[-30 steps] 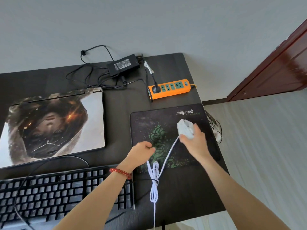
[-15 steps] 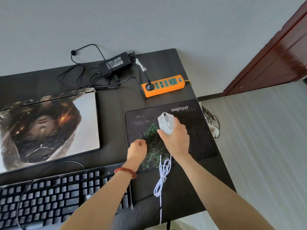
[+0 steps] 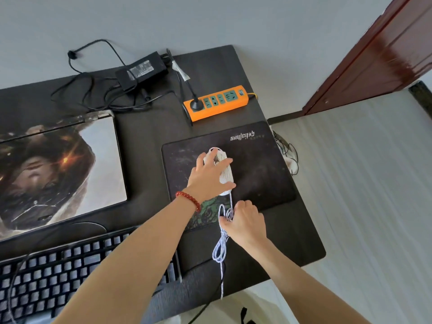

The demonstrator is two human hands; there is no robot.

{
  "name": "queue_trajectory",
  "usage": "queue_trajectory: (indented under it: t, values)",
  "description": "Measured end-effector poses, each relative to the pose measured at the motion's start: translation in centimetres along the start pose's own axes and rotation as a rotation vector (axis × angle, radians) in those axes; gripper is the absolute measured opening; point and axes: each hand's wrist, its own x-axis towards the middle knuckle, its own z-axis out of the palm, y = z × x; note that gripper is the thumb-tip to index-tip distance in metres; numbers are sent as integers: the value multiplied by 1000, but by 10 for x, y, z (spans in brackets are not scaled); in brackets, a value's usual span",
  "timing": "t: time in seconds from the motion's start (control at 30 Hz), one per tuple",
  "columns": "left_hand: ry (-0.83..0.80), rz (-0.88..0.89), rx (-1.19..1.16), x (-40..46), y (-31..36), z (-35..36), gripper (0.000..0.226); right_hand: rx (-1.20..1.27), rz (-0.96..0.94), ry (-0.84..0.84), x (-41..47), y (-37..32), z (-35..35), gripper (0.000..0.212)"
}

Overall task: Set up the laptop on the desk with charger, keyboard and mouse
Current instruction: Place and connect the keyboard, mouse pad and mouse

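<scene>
The fingers (image 3: 211, 157) of the left hand (image 3: 205, 181) lie spread and nearly straight over the white mouse (image 3: 225, 174), pressing it on the mouse pad (image 3: 261, 174); they are not curled around it. The fingers (image 3: 243, 206) of the right hand (image 3: 247, 224) are curled and pinch the bundled white mouse cable (image 3: 221, 249) near its tie.

From left to right on the desk (image 3: 149, 141): the closed laptop (image 3: 60, 169) lies flat, the keyboard (image 3: 70, 267) is in front of it at the near edge, and the charger (image 3: 142, 71) with its loose black cord is behind, beside the orange power strip (image 3: 217, 102). Then comes the pad with the mouse, and the cable hangs over the near edge of the desk.

The risk, I think, is in the bundle. If the right hand pulls before the tie is loose, the cable can drag the mouse under the flat left hand. The free end can also slip down off the desk.
</scene>
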Motion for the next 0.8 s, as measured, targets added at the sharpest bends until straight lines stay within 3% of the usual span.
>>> queue_trajectory:
  t: [0.13,0.47,0.57,0.63,0.67,0.73,0.8]
  values:
    - [3,11,-80,-2,-8,1,67,221,90,-24,9,17,-14,18]
    - [-33,-46,-144,-5,-7,-3,82,972,313,292,73,55,-84,23]
    - [159,-73,-115,-19,0,-6,66,1024,271,311,92,57,-102,15]
    - [321,-14,-137,-37,6,-2,46,972,216,228,92,54,-101,16]
    - [318,17,-181,-47,9,4,36,962,196,177,88,54,-94,20]
    - [128,13,-307,-68,17,15,22,985,220,94,72,54,-75,39]
    - [-150,-50,-332,-82,27,27,26,1009,285,105,55,57,-57,51]
